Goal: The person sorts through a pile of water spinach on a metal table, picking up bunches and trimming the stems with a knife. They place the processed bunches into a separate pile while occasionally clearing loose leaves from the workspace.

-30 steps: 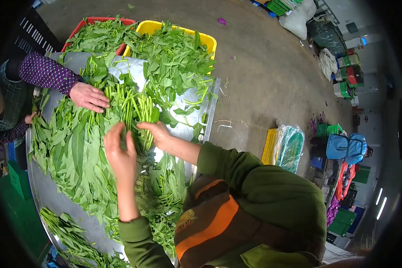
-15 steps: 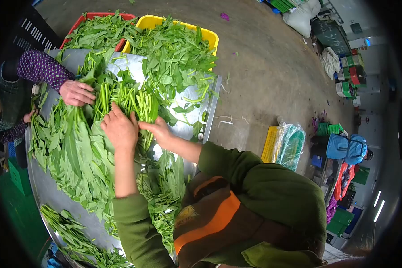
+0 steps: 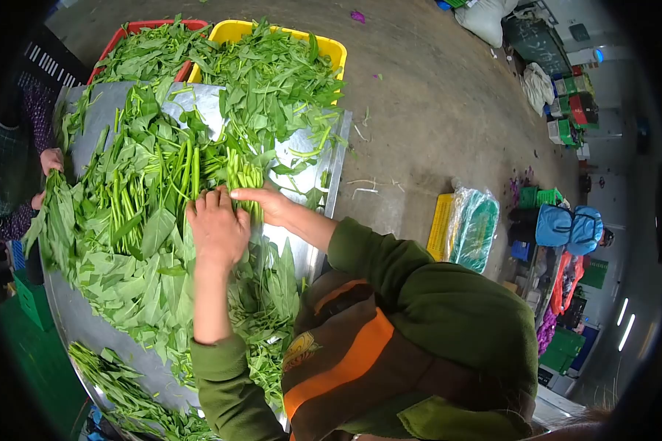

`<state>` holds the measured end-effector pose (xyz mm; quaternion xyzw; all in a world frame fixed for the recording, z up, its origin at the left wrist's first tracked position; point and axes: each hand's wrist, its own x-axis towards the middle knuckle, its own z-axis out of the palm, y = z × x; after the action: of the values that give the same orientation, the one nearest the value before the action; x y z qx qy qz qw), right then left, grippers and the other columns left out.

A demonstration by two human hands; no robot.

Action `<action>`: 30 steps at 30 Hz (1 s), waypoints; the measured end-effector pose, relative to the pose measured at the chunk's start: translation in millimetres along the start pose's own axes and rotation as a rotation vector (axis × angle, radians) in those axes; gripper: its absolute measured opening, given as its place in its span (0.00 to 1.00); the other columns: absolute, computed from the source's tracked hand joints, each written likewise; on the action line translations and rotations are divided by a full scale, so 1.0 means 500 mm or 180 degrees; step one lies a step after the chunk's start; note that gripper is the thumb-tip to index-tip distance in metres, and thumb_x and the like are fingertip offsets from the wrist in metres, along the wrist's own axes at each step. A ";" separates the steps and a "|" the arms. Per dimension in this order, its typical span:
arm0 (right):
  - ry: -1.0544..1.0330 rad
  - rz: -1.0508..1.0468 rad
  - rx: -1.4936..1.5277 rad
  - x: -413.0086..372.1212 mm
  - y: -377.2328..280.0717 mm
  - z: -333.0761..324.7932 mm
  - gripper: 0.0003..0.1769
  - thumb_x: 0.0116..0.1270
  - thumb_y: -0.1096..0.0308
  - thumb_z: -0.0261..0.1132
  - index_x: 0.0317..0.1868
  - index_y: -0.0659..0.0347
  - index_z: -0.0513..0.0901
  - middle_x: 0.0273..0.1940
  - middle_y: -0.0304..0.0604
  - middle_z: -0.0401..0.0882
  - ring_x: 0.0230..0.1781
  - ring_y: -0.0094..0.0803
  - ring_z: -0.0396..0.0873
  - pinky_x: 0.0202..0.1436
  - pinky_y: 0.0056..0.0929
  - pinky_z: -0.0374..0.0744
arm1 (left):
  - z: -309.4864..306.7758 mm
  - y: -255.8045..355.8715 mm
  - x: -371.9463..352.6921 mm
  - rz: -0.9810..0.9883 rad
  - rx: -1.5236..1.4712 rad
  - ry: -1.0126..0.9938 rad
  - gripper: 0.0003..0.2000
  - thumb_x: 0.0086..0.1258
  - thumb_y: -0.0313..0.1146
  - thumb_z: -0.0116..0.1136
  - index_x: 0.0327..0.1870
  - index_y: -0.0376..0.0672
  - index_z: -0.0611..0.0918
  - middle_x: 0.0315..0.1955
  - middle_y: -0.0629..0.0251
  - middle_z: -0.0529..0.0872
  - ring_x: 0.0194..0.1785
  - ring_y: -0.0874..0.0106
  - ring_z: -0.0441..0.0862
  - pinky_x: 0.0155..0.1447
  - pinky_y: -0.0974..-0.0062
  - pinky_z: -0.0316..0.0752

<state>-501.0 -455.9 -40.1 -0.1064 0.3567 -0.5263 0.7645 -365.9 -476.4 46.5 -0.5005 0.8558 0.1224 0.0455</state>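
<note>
Stem bundle (image 3: 244,176) on table (image 3: 73,320), long axis near–far, lying just beyond both hands. Left hand (image 3: 217,229) curled over its near end, grip hidden; right hand (image 3: 268,203) open, touching its right side.

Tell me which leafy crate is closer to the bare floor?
The yellow crate; the red crate sits on its other side, away from the concrete floor.

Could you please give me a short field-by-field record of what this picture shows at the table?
Left hand: palm down on the leafy greens
Right hand: at the stem bundle, grip unclear
Table: metal, heaped with greens
Crates: red crate and yellow crate, both full of greens, beyond the table
Co-worker's hand: at the left edge of the pile
</note>
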 end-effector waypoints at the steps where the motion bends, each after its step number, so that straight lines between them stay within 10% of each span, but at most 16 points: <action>1: 0.0139 0.0009 -0.0052 0.003 0.002 -0.002 0.22 0.60 0.71 0.70 0.56 0.64 0.80 0.53 0.42 0.82 0.55 0.31 0.78 0.64 0.35 0.74 | -0.013 -0.002 0.002 0.0086 -0.0103 -0.0013 0.23 0.70 0.41 0.46 0.61 0.36 0.75 0.54 0.53 0.79 0.63 0.55 0.71 0.72 0.55 0.57; 6: -0.0176 0.0235 0.0625 0.007 0.008 -0.024 0.22 0.61 0.69 0.67 0.57 0.65 0.79 0.51 0.45 0.83 0.50 0.34 0.81 0.60 0.36 0.78 | -0.013 -0.058 0.019 -0.0499 -0.0343 0.0208 0.22 0.75 0.43 0.40 0.49 0.36 0.84 0.56 0.54 0.81 0.65 0.62 0.72 0.72 0.58 0.57; 14: -0.0285 0.0204 0.0648 -0.129 -0.088 -0.150 0.26 0.57 0.68 0.63 0.58 0.67 0.75 0.51 0.51 0.81 0.49 0.42 0.81 0.61 0.45 0.77 | -0.011 -0.191 -0.024 0.0630 -0.0318 0.0076 0.17 0.61 0.27 0.64 0.53 0.46 0.82 0.68 0.71 0.71 0.74 0.66 0.62 0.75 0.52 0.53; 21: 0.0232 -0.0004 0.0448 -0.279 -0.215 -0.144 0.22 0.58 0.67 0.64 0.54 0.64 0.77 0.47 0.49 0.82 0.47 0.39 0.82 0.55 0.44 0.80 | -0.052 -0.107 -0.037 0.0282 -0.0789 0.0627 0.16 0.63 0.31 0.65 0.53 0.41 0.82 0.60 0.59 0.79 0.69 0.60 0.69 0.74 0.53 0.55; 26: 0.0215 -0.0142 -0.0144 -0.308 -0.104 0.053 0.20 0.59 0.76 0.67 0.54 0.63 0.79 0.45 0.42 0.84 0.43 0.30 0.83 0.52 0.33 0.82 | -0.078 0.120 -0.165 0.0359 -0.3262 -0.0024 0.60 0.45 0.49 0.79 0.74 0.30 0.51 0.62 0.37 0.72 0.66 0.60 0.73 0.69 0.67 0.66; 30: -0.0084 -0.0106 0.0145 -0.355 -0.028 0.150 0.20 0.63 0.76 0.66 0.57 0.63 0.77 0.50 0.42 0.82 0.48 0.29 0.82 0.53 0.29 0.80 | -0.027 0.133 -0.268 -0.0105 -0.4051 0.0587 0.62 0.36 0.36 0.85 0.73 0.33 0.52 0.59 0.46 0.75 0.60 0.62 0.76 0.62 0.69 0.74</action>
<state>-495.7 -321.5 98.7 -0.1019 0.3327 -0.5455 0.7625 -356.8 -335.1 97.3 -0.4511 0.6085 0.5620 -0.3323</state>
